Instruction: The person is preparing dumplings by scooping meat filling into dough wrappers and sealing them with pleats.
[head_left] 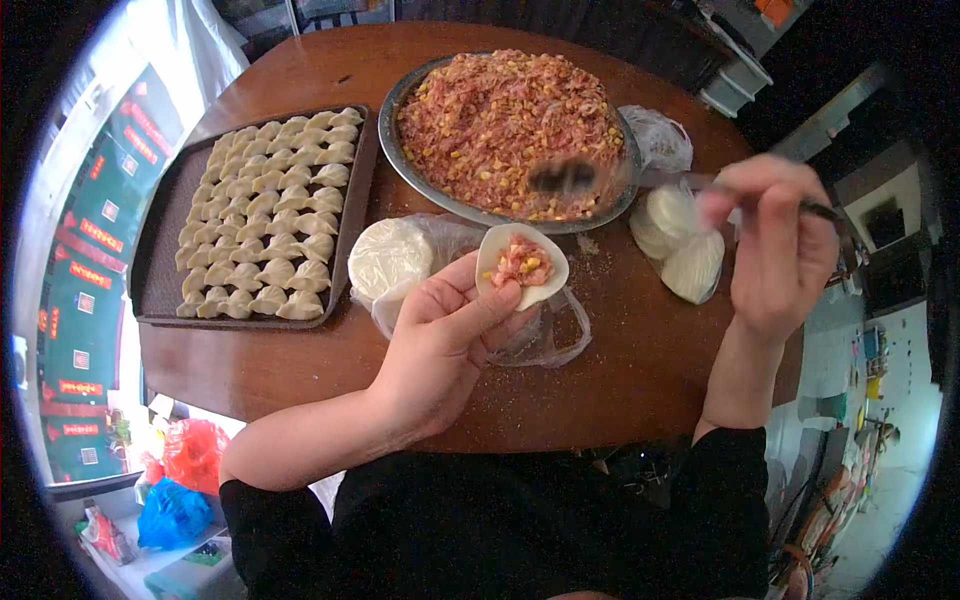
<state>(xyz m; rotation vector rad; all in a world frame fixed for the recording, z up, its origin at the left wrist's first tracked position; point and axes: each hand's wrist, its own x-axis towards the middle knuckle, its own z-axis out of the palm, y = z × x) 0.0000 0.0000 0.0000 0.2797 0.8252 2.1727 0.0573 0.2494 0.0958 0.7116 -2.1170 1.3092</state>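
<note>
1. Occupying most of the space: brown table [640, 385].
2. Beyond, basin [412, 186] of meat filling [510, 120]; leftward, tray [160, 250] of dumplings [265, 215].
3. Bagged wrappers [390, 258] lie between tray and left hand [445, 320].
4. Right hand [785, 240]: fingers curled around a blurred utensil [563, 177].
5. Left fingers pinch a filled wrapper [549, 286] above the table.

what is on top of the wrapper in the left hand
Pink filling with yellow bits sits on the wrapper. The filling hides the wrapper's middle; the left hand covers part of its near edge.
</note>
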